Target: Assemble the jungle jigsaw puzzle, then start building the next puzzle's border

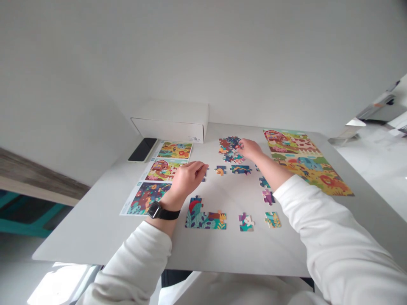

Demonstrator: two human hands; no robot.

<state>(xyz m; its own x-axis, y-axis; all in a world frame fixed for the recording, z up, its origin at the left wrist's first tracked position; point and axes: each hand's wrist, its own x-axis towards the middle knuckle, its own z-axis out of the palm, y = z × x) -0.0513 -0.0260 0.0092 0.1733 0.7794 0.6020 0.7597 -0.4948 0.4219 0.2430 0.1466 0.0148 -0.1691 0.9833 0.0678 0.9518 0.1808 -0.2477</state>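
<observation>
My right hand point(250, 149) reaches over the heap of loose jigsaw puzzle pieces point(227, 146), its fingertips pinched on a puzzle piece at the right side of the heap. Fingers together, my left hand point(190, 176) hovers by the left edge of the laid-out pieces; whether anything is inside it is hidden. Below lies a joined corner section point(203, 220) of several pieces. A piece with a white animal point(246, 222) and a yellow-leaf corner piece point(272, 220) lie apart to its right. Along the top are an orange-patterned piece point(220, 170) and a joined blue strip point(241, 169).
A picture sheet point(137, 198) with three scenes lies left, partly behind my left hand. Beyond it are a phone point(143, 150) and a white box point(168, 129) against the wall. Two finished-looking puzzle pictures point(313, 169) lie on the table's right point(359, 228).
</observation>
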